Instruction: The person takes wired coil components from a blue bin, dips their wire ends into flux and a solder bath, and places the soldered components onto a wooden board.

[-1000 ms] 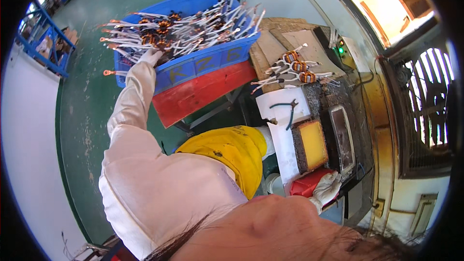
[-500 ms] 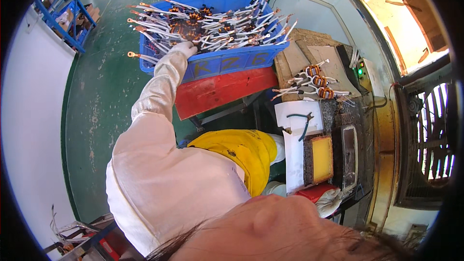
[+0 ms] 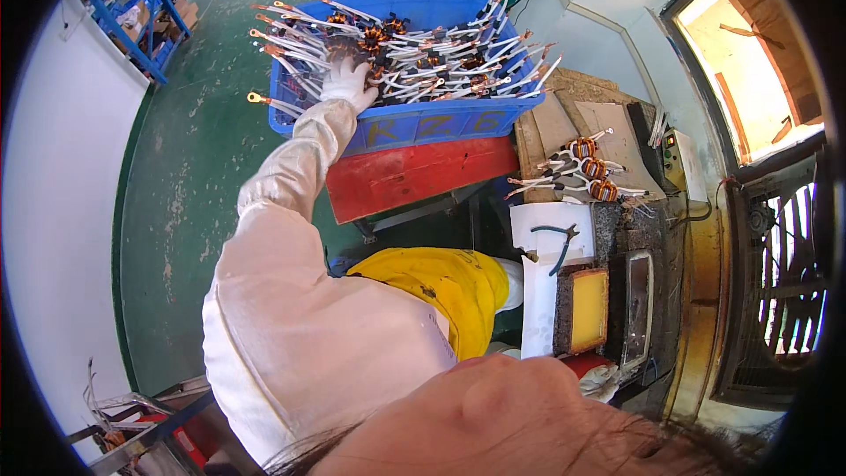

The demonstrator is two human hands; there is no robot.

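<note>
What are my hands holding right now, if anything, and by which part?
Cannot be told: the left hand is among the wired coils, its grip unclear; the right hand is mostly hidden.

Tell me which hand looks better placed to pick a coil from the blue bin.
Probably the left hand: it is right at the coils in the blue bin. The right hand is well away, lower right, near the yellow block.

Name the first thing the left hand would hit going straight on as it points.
The left hand would most likely meet the copper-wound coils in the blue bin; depth is unclear, so it may already touch them.
</note>
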